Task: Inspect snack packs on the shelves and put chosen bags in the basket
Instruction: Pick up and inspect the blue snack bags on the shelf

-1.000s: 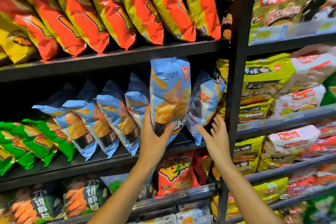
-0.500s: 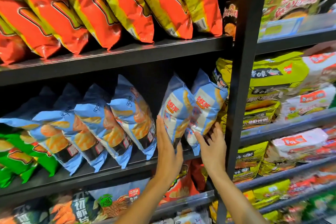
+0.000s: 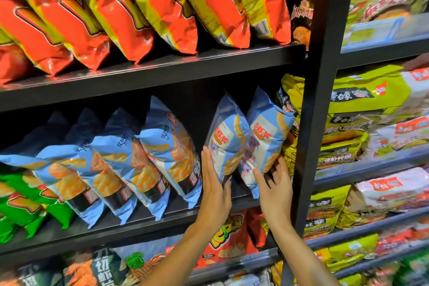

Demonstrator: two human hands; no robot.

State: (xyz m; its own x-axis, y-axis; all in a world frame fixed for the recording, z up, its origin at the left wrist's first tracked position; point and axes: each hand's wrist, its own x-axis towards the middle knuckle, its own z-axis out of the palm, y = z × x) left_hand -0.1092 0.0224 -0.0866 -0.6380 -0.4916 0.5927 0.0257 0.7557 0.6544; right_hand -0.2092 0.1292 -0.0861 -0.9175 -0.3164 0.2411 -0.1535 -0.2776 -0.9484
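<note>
Two blue snack bags stand side by side at the right end of the middle shelf (image 3: 148, 223), just left of the black upright post (image 3: 318, 104); the left bag (image 3: 226, 139) leans against the right bag (image 3: 267, 134), and both tilt slightly toward one o'clock. The left hand (image 3: 214, 190) lies flat against the left face of the left bag, fingers straight and together, pointing to twelve o'clock, with the thumb tucked under the bag's lower edge; the right hand (image 3: 275, 187) reaches up beneath the right bag, fingers spread and relaxed, fingertips touching its lower corner; neither hand is curled round a bag. At nine o'clock from the left hand a row of blue bags with orange pictures (image 3: 130, 165) leans along the same shelf; beyond them, at the far left, sit green bags (image 3: 21, 202). On the shelf above, at twelve o'clock, orange and yellow bags (image 3: 144, 7) lean in a row. At three o'clock, past the post, yellow-green noodle packs (image 3: 362, 104) are stacked on grey shelves, blurred. At six o'clock, between the forearms, an orange bag (image 3: 234, 237) shows on the lower shelf.
</note>
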